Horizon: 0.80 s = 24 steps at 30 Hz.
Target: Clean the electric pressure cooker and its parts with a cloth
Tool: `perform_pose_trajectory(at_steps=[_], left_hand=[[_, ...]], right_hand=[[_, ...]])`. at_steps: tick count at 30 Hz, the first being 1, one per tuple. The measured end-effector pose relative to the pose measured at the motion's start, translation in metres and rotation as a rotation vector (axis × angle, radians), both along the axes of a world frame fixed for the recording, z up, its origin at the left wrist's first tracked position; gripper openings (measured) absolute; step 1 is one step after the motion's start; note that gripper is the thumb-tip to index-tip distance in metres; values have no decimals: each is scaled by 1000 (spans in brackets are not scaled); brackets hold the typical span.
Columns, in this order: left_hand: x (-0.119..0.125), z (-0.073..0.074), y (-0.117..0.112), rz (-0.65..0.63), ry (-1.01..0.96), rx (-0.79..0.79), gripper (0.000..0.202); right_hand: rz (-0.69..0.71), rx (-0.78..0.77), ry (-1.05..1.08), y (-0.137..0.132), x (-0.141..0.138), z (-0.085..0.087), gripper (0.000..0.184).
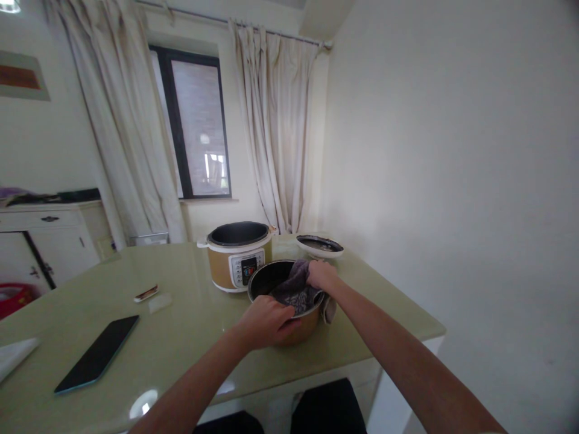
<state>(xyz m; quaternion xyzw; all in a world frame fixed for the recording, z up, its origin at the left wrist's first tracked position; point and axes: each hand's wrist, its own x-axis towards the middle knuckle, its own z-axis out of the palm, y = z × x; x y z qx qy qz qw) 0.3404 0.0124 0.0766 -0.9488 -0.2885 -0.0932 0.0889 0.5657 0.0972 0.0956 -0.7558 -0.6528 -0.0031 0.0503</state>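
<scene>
Now, hands: two; left hand (pixel 266 319) gripped one inner pot (pixel 284 301), right hand (pixel 322 276) clutched one grey cloth (pixel 296 292).
Beyond: one cooker (pixel 236 254), one lid (pixel 319 245).

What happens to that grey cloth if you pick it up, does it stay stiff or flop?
Probably floppy: the grey cloth already sags over the rim of the inner pot and bunches under the right hand. It looks light, since it drapes without tipping the pot. It likely won't slide much, because its surface looks rough.
</scene>
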Motion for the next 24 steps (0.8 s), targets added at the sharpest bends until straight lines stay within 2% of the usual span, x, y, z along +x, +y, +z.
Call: perform_pose_trajectory(at_steps=[2, 4, 8, 10, 12, 16, 19, 21, 24], left_hand=[[9, 3, -7, 30, -24, 1, 31], [29, 3, -17, 92, -57, 2, 25], [72, -1, -27, 266, -73, -31, 31], [78, -5, -22, 300, -67, -39, 35], [70, -9, -13, 263, -61, -17, 38], [26, -14, 7, 89, -28, 36, 45], [0, -12, 12, -2, -4, 42, 40], [-2, -8, 7, 10, -1, 47, 32], [20, -2, -7, 89, -43, 54, 23]], right_hand=[[-3, 11, -6, -1, -3, -2, 50], [-4, 17, -13, -1, -5, -3, 49], [-5, 19, -27, -2, -5, -5, 48], [-3, 12, -30, -1, -3, -4, 49], [0, -2, -28, -1, 1, -3, 48], [8, -23, -15, 2, 5, 1, 49], [7, -16, -6, 4, 3, 1, 50], [0, -5, -5, 5, -1, 0, 48], [-8, 4, -9, 6, -5, -2, 47]])
